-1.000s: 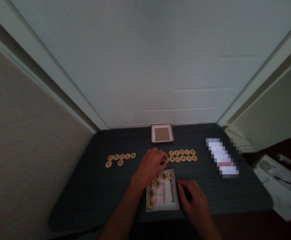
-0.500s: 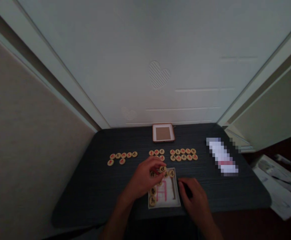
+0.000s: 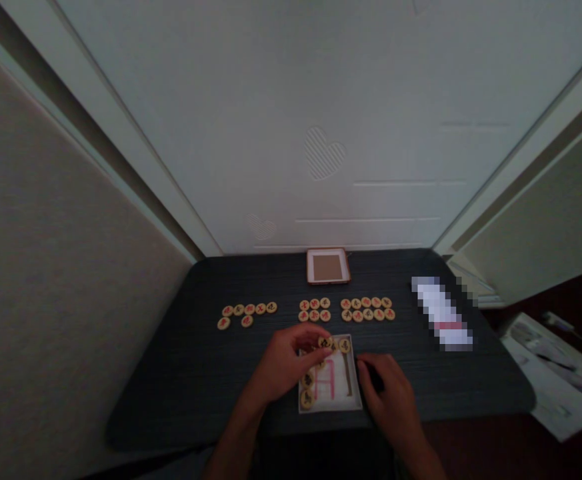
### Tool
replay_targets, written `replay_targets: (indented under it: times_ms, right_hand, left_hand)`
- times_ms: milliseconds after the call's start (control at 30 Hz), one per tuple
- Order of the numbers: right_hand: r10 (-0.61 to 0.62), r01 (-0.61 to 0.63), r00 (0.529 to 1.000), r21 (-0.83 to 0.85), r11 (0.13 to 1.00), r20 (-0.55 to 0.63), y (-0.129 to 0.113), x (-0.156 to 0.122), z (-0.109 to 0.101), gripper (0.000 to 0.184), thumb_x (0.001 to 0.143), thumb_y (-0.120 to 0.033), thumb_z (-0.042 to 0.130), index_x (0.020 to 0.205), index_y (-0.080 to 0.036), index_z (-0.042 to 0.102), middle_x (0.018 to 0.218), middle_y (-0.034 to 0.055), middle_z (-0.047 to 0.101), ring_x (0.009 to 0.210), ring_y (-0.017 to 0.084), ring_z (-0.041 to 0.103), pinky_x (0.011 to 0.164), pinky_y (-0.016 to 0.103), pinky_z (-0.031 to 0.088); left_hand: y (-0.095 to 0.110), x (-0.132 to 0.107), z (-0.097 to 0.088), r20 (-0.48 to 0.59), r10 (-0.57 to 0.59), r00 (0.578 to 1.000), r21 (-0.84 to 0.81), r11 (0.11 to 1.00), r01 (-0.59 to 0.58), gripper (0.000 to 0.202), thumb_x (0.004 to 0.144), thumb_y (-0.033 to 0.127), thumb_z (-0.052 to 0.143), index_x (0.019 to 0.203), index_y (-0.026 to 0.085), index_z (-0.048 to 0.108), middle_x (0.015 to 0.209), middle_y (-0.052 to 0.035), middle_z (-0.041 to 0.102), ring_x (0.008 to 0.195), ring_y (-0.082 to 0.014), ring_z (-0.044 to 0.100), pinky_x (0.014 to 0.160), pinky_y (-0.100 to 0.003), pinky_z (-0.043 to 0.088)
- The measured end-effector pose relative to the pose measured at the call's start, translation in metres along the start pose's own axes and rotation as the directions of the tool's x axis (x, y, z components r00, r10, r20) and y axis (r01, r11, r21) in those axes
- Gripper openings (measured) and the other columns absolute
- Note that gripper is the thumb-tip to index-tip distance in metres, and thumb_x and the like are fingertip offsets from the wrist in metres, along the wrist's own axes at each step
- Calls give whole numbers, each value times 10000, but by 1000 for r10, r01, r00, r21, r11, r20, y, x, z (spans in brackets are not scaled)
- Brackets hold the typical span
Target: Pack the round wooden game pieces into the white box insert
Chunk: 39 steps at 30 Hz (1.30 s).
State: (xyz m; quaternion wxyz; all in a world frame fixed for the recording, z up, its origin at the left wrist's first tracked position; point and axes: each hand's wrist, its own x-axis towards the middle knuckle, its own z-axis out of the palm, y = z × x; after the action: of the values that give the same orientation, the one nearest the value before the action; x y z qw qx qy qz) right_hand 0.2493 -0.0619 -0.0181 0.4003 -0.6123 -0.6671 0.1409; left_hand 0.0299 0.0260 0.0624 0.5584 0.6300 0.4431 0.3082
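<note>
A shallow white box [image 3: 343,393] with red markings lies at the near edge of the dark table [image 3: 195,373]; several round wooden game discs sit in it. My left hand [image 3: 285,367] hovers over the box's left side, fingers curled in a pinch at a disc [image 3: 325,343] with a dark character. My right hand [image 3: 388,393] rests against the box's right edge, fingers curled on it. Farther back lie three groups of discs: left [image 3: 248,312], middle [image 3: 315,309] and right [image 3: 368,309].
A small square lid or tray [image 3: 327,267] with a brown inside stands at the table's far edge by the white wall. A blurred white object [image 3: 443,313] lies at the right. Papers [image 3: 551,373] lie on the floor beyond the table's right edge.
My left hand has drawn back from the middle group of discs toward me and now sits over the box. The right hand has stayed at the box's edge.
</note>
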Motion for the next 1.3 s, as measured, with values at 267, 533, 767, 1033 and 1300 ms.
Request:
replay_targets:
  times_ms: [267,533,767,1033,1300]
  right_hand:
    - [15,-15,1000,12,1000,17,-1,0,-1,153,990,-247,558,1070,-250,688,952,37,742,880,224,680,813,360,538]
    - [66,-67,998,44,997,19,-4,2,-1,157,985,-257,554,1054,-253,695,963,48,747,901,236,684,837,372,536]
    - [183,-178,983,195,965,-8,-23,12,-10,181,988,-272,552,1093,-242,697,1018,56,743,922,219,700,821,328,550]
    - [100,-93,995,397,913,3,-59,36,-10,156,969,-250,590,1073,-257,705,1060,51,731,996,212,686,901,331,534]
    - [153,-159,987,454,877,51,-66,34,-3,130,943,-289,646,1045,-246,714,1019,49,721,918,202,677,821,300,539]
  left_hand:
    - [1,2,4,-10,-55,998,-13,998,55,171,835,328,736,925,185,757,877,-39,792,809,-187,730,738,-290,575]
    - [-1,5,13,-35,-62,997,-25,998,61,209,913,352,653,1004,197,760,868,-29,784,778,-165,714,687,-254,556]
    - [-3,0,17,6,-26,1000,-100,995,26,278,945,310,608,1184,216,712,1146,-55,763,983,-194,729,844,-304,582]
    - [0,-11,21,65,-10,998,-219,975,24,262,939,301,649,1183,213,683,1214,-72,743,1095,-220,710,977,-352,553]
    - [-2,-19,24,39,-43,998,-264,963,51,219,910,309,688,1098,200,662,1152,-85,758,1052,-224,725,922,-353,574]
